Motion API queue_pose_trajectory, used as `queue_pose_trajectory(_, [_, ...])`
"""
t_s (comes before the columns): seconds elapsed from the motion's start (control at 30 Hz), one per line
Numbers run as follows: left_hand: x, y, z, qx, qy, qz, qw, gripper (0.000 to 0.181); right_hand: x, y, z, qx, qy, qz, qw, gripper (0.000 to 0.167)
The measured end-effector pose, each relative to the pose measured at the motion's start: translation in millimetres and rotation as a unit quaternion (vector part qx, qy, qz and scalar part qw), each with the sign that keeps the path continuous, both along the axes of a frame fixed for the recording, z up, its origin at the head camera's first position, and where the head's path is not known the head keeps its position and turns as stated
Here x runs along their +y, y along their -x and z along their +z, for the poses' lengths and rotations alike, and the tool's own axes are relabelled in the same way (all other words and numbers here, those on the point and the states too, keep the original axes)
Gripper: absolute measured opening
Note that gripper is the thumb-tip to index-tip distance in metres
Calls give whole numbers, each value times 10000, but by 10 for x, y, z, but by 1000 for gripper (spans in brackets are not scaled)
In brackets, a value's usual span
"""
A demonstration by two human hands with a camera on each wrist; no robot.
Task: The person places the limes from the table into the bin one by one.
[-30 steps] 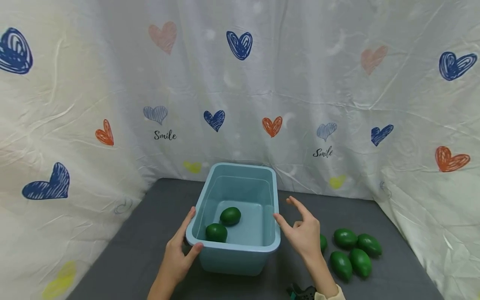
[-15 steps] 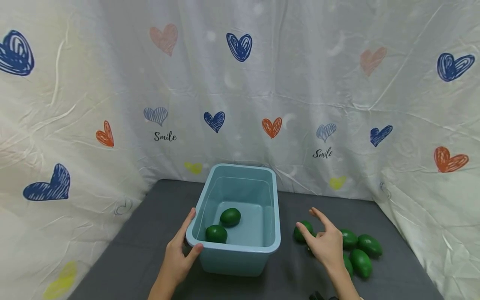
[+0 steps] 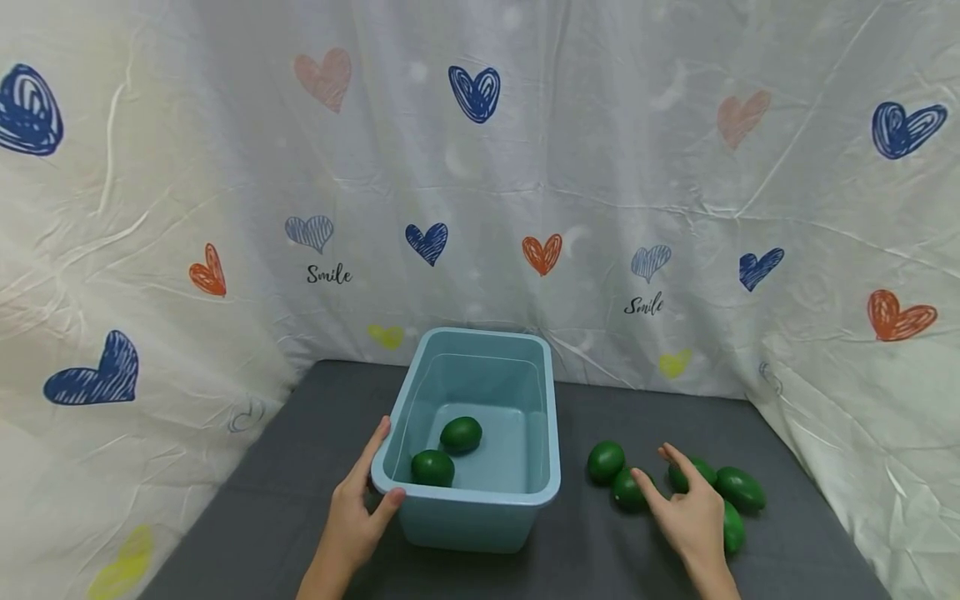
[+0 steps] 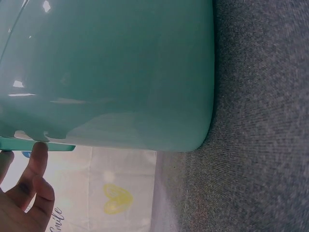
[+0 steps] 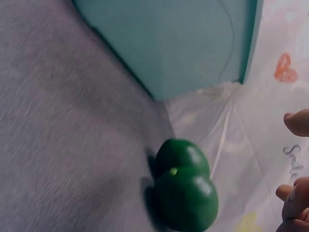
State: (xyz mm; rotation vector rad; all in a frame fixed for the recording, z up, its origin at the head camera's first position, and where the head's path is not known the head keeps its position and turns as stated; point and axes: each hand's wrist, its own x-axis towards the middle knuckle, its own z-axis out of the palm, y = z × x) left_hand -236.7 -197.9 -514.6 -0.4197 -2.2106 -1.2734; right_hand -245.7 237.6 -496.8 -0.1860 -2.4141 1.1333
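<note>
Two dark green avocados [image 3: 461, 433] lie inside the light blue plastic bin [image 3: 480, 497] in the head view. My left hand [image 3: 351, 510] grips the bin's near left corner, thumb on the front rim and fingers along the left side; its fingers [image 4: 38, 159] touch the rim in the left wrist view. My right hand [image 3: 692, 515] hovers over the avocados on the right, holding nothing, thumb and index finger spread apart. An avocado [image 3: 605, 462] lies left of it, touching another one [image 5: 187, 200] near the thumb. Others are partly hidden behind the hand.
Bin and loose avocados stand on a dark grey tabletop [image 3: 277, 492]. More avocados [image 3: 740, 489] lie right of the right hand. A pale curtain [image 3: 487, 183] printed with hearts hangs behind and at both sides.
My right hand has moved right and slightly down, from the bin's right rim to over the avocados, uncovering two on the left. The left hand and the bin have stayed put.
</note>
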Motion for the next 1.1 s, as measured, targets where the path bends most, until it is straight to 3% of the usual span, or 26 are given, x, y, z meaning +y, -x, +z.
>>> queue_pose_trajectory(0.63, [14, 15, -10, -73, -26, 96, 9999, 88, 364, -291, -245, -589, -391, -930, 9932, 70])
queue_pose_trajectory(0.93, [26, 25, 8, 13, 7, -37, 10000, 87, 496, -388, -450, -907, -603, -970, 9893, 74])
queue_pose_trajectory(1.1, [20, 25, 7, -44, -34, 43, 10000, 86, 506, -417, -535, -1263, -504, -957, 9861, 81])
